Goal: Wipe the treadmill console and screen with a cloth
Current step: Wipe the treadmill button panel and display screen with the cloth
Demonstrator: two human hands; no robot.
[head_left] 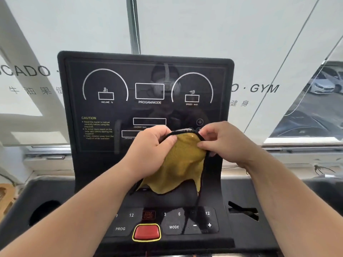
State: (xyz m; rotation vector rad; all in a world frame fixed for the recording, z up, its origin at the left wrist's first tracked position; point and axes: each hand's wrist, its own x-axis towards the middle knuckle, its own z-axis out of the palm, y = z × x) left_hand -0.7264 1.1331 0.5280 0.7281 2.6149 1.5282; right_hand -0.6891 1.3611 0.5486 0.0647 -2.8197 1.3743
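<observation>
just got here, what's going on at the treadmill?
A person holds a yellow cloth with both hands, left hand and right hand, pinching its black-trimmed top edge in front of the lower part of the screen. The cloth hangs loose above the button panel, apparently being unfolded or adjusted.

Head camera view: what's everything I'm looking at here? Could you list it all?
screen: one, black with white markings, upright ahead
console: one, black, below the screen
red button: one, yellow-rimmed, console front centre
cloth: one, yellow with black edging, held before the screen's lower part
cup hole: one, dark, console left
window: frosted, lettered, behind
cars: white, outside right
left hand: one, gripping the cloth
right hand: one, pinching the cloth's edge
</observation>
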